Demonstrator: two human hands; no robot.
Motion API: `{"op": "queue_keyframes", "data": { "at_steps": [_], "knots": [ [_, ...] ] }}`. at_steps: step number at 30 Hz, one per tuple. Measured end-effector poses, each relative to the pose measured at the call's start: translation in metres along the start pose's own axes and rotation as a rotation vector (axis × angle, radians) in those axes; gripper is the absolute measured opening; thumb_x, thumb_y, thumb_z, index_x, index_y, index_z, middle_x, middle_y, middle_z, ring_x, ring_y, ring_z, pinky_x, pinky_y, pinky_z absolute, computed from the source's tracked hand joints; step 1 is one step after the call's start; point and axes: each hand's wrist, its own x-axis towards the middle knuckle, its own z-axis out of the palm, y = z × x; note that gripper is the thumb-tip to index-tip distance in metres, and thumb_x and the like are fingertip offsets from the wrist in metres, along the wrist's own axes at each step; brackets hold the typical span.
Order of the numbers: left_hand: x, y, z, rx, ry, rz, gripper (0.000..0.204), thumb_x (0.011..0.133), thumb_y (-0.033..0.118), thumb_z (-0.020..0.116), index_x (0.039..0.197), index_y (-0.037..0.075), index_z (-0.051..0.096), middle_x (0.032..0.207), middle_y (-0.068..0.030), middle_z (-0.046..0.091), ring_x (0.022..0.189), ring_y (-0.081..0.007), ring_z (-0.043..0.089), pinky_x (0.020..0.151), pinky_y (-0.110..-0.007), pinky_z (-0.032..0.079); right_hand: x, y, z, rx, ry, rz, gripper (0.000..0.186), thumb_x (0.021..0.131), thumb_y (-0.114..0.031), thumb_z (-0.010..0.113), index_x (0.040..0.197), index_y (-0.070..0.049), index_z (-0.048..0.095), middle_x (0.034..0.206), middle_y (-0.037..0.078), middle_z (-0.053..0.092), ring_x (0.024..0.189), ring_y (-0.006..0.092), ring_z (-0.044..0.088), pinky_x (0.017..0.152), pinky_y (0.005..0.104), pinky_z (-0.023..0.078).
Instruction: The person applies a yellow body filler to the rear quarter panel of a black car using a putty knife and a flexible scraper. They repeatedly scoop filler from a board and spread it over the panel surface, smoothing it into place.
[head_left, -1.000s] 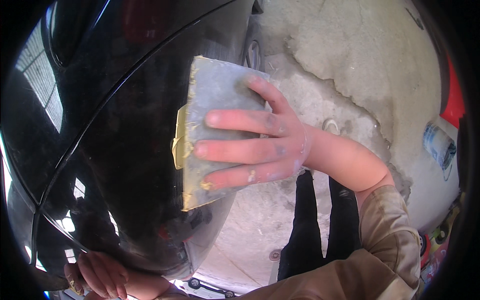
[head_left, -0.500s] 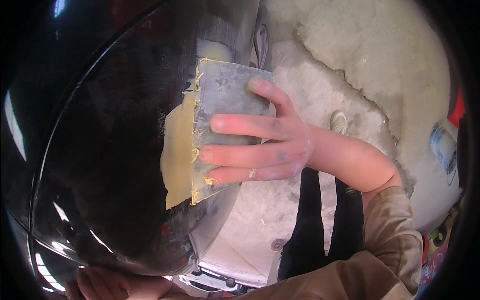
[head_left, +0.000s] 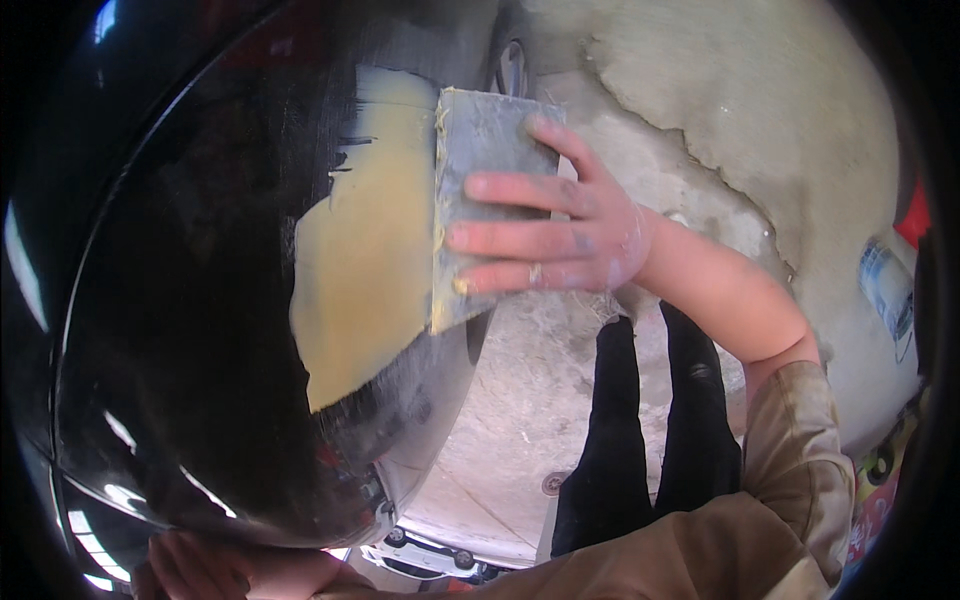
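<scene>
in the head view, the right hand [head_left: 575, 235] holds the grey scraper [head_left: 490, 130], four fingers spread across its face, the thumb hidden. the scraper stands at the right border of the yellow paste [head_left: 365, 260] on the black car [head_left: 190, 280], with paste crusted along its left edge. the left hand [head_left: 200, 572] is at bottom left, just beside the car, too dim to tell its grip. cracked floor [head_left: 770, 120] shows at right
</scene>
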Motion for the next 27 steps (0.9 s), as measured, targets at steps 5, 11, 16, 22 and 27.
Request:
{"op": "queue_keyframes", "data": {
  "at_steps": [5,11,16,22,27],
  "knots": [
    [-0.013,0.020,-0.048,0.144,-0.187,-0.119,0.052,0.097,0.039,0.065,0.118,-0.008,0.063,0.056,-0.0132,0.062,0.042,-0.0241,0.062,0.042,-0.037,0.053,-0.010,-0.012,-0.041,-0.106,-0.005,0.166,0.043,0.081,-0.018,0.073,0.122,-0.026,0.071,0.138,0.000,0.064,0.131,0.0287,0.059,0.115,0.0596,0.036],
    [0.001,-0.050,-0.015,0.006,-0.045,0.041,0.073,0.090,0.061,0.069,0.124,-0.002,0.055,0.051,-0.0035,0.051,0.034,-0.0117,0.044,0.031,-0.026,0.036,0.008,-0.083,-0.104,0.187,0.315,0.629,0.056,0.082,0.015,0.059,0.133,-0.007,0.065,0.143,0.015,0.061,0.134,0.0313,0.057,0.112,0.0453,0.043],
    [-0.046,-0.102,0.074,0.335,0.134,-0.462,0.060,0.100,0.058,0.056,0.124,0.002,0.056,0.055,-0.0039,0.044,0.038,-0.0144,0.034,0.034,-0.030,0.027,0.049,-0.169,-0.175,0.964,0.586,1.207,0.038,0.100,0.002,0.058,0.138,-0.002,0.060,0.136,0.009,0.064,0.125,0.0188,0.059,0.107,0.0324,0.045],
    [-0.069,-0.149,0.140,0.116,-0.204,-0.427,0.057,0.107,0.046,0.051,0.131,-0.006,0.052,0.068,-0.0029,0.050,0.054,-0.0090,0.042,0.047,-0.026,0.036,0.101,-0.222,-0.237,1.145,0.319,0.911,0.035,0.101,0.000,0.060,0.136,0.002,0.060,0.134,0.012,0.066,0.121,0.0235,0.063,0.104,0.0361,0.049],
    [-0.075,-0.147,0.144,0.206,-0.180,-0.517,0.064,0.101,0.051,0.061,0.134,-0.003,0.052,0.071,-0.0009,0.052,0.056,-0.0079,0.045,0.049,-0.025,0.038,0.124,-0.209,-0.262,0.848,-0.020,0.427,0.055,0.082,0.014,0.058,0.134,-0.001,0.064,0.142,0.021,0.061,0.123,0.0376,0.066,0.100,0.0422,0.055]
  ]
}}
